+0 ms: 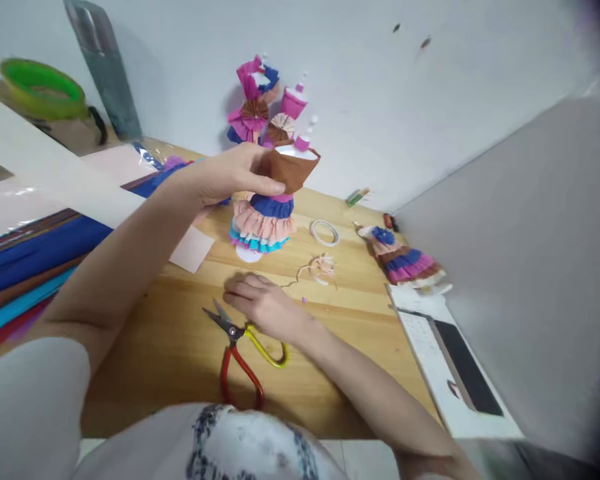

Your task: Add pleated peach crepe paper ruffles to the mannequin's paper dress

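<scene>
A small dress form (265, 217) wears a ruffled paper skirt in blue, peach, white and turquoise, with a brown paper piece (294, 170) round its top. My left hand (237, 175) is closed on the form at the brown paper, its thumb lying across the front. My right hand (263, 303) rests low over the wooden table, fingers curled together; whether anything is under them is hidden. Open-bladed scissors (233, 333) with one red and one yellow handle lie beside and partly beneath that hand.
More dressed forms (254, 113) stand by the wall. A white tape ring (325, 233), peach scraps (323, 265) and another paper dress (405, 260) lie to the right. Coloured paper (45, 247), a green-rimmed tape roll (43, 90) and a bottle (105, 73) are at left.
</scene>
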